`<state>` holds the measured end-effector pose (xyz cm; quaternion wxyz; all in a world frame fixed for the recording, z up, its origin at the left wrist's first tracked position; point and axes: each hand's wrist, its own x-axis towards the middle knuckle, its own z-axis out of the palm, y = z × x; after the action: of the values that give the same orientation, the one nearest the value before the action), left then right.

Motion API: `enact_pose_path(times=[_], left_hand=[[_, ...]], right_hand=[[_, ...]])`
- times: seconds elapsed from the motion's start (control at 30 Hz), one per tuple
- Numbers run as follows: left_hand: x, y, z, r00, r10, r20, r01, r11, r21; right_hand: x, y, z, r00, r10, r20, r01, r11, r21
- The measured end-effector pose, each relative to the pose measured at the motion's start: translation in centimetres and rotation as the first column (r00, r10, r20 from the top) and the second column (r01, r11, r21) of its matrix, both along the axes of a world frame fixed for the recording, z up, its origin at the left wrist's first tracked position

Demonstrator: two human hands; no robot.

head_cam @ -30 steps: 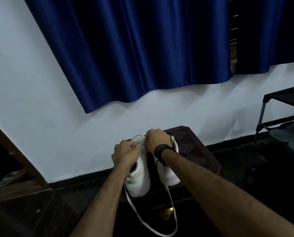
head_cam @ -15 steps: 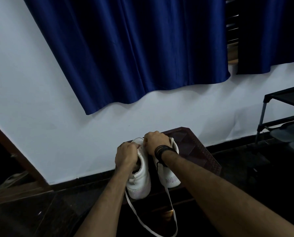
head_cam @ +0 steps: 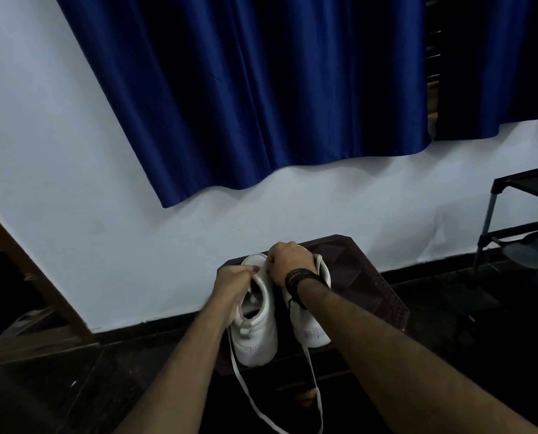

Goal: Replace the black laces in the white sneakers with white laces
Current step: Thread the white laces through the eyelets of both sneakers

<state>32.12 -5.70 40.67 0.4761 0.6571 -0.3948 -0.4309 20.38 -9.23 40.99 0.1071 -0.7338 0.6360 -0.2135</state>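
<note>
2 white sneakers stand side by side on a dark stool (head_cam: 377, 289) against a white wall, toes pointing away from the person and heels toward them. Both hands work at the near-toe part of the left sneaker (head_cam: 256, 327).

The left hand (head_cam: 231, 285) sits on the outer side of that sneaker, fingers curled, seemingly pinching a white lace (head_cam: 239, 379) at the eyelet row; the exact contact is hidden under the knuckles. The right hand (head_cam: 288, 261) is curled over the toe end, between the 2 shoes, its fingertips meeting the left hand's. Whether it pinches the lace or only steadies the shoe cannot be told. A black band wraps its wrist.

The right sneaker (head_cam: 311, 324) lies just beside the right forearm, partly covered by it.

The key relation: the sneaker's long axis runs straight back from the grip toward the person, and the loose lace follows it, trailing from below the left hand, down past the heel, over the stool's near edge, looping low and rising again between the shoes. The slack therefore lies behind and below both hands. Judging from this, threading the next eyelets means drawing lace forward along the shoe, with the left hand nearer the free run. No black lace is clearly visible.
</note>
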Motion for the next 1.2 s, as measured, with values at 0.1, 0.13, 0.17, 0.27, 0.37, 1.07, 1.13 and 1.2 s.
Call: enact_pose_path(times=[0.1, 0.13, 0.17, 0.27, 0.37, 1.07, 1.13, 1.2], left_hand=[[0.7, 0.1, 0.1, 0.946, 0.002, 0.324, 0.008, 1.000, -0.028], [0.8, 0.4, 0.2, 0.915, -0.017, 0.404, 0.032, 0.999, -0.030], [0.9, 0.6, 0.2, 0.882, -0.031, 0.471, 0.057, 0.998, -0.041], [1.3, 1.0, -0.4, 0.786, -0.068, 0.615, 0.117, 0.992, -0.039], [1.6, 1.2, -1.1, 0.751, -0.058, 0.658, 0.095, 0.995, -0.021], [0.9, 1.6, -1.3, 0.699, -0.140, 0.702, 0.113, 0.990, 0.086], [1.2, 1.5, -1.6, 0.748, -0.087, 0.658, 0.089, 0.996, 0.030], [1.4, 1.6, -1.8, 0.778, -0.036, 0.628, 0.060, 0.998, -0.018]], right_hand=[[0.0, -0.1, -0.2, 1.000, -0.009, 0.002, 0.009, 1.000, -0.008], [0.0, -0.1, -0.2, 1.000, -0.010, 0.010, 0.010, 1.000, -0.009], [-0.1, -0.2, -0.1, 1.000, -0.011, 0.020, 0.011, 1.000, -0.012], [0.0, -0.2, -0.2, 0.999, -0.014, 0.036, 0.014, 1.000, -0.014], [-0.1, -0.4, -0.4, 0.998, 0.000, 0.068, -0.001, 1.000, 0.006], [-0.1, -1.2, -0.3, 0.989, 0.129, 0.068, -0.132, 0.990, 0.045], [-0.3, -1.6, -0.1, 0.986, 0.158, 0.052, -0.161, 0.985, 0.059], [-0.4, -1.9, 0.1, 0.981, 0.194, 0.028, -0.196, 0.978, 0.073]])
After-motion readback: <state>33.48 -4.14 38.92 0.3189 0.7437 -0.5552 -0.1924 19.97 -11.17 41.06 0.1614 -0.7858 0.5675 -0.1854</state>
